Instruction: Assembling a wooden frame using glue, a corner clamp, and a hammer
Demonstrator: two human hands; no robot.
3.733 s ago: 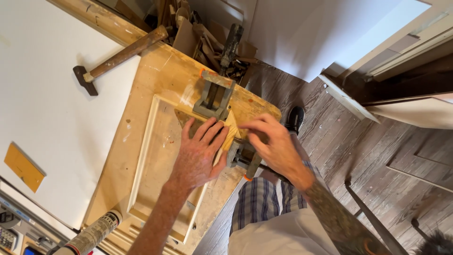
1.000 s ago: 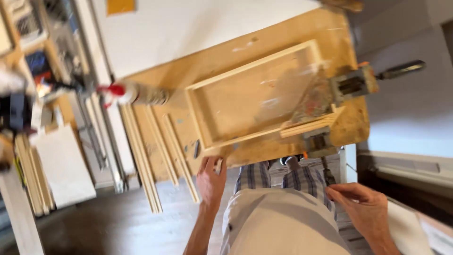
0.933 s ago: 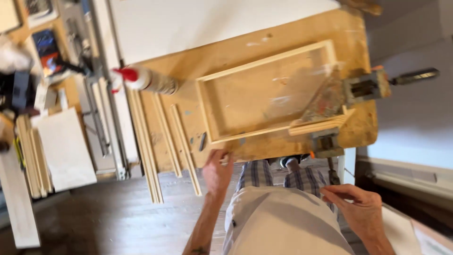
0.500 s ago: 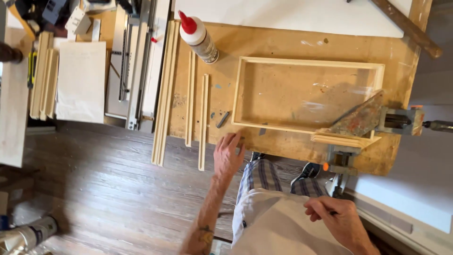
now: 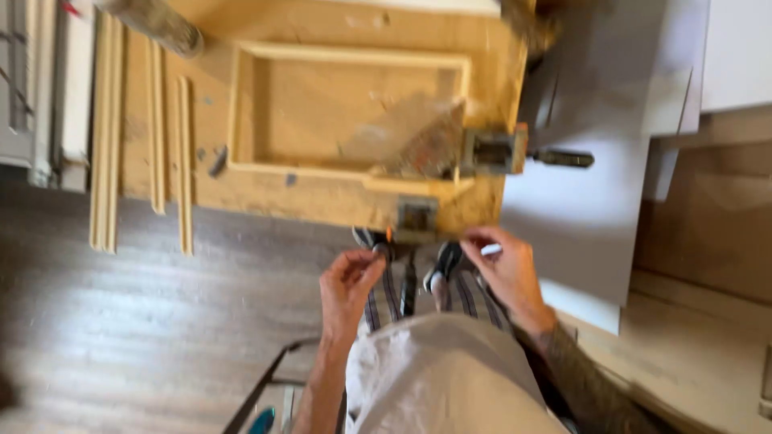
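- Right now your left hand (image 5: 347, 281) hangs below the near edge of the bench (image 5: 322, 201), fingers curled loosely inward with the fingertips drawn together; the blur hides whether anything small sits between them.
- Your right hand (image 5: 505, 269) is just under the bench's near right corner, fingers bent, with something pale at the fingertips; you cannot tell from this view what it is or whether you grip it.
- Between your two hands, slightly above them, a clamp (image 5: 416, 217) sits on the bench edge. It is near both hands, touching neither as far as the view shows.
- A second clamp (image 5: 492, 151) sits at the bench's right side, its dark handle (image 5: 561, 158) sticking out to the right, well above your right hand.
- Both clamps meet at the near right corner of the wooden frame (image 5: 241, 112), which lies flat on the bench, well beyond your left hand.
- Thin wooden strips (image 5: 183, 161) lie side by side left of the frame, their ends reaching past the bench edge.
- A bottle (image 5: 157, 24) lies at the far left corner, partly cut off.
- Your shoes (image 5: 446, 259) show on the dark plank floor (image 5: 121, 337) between your hands.
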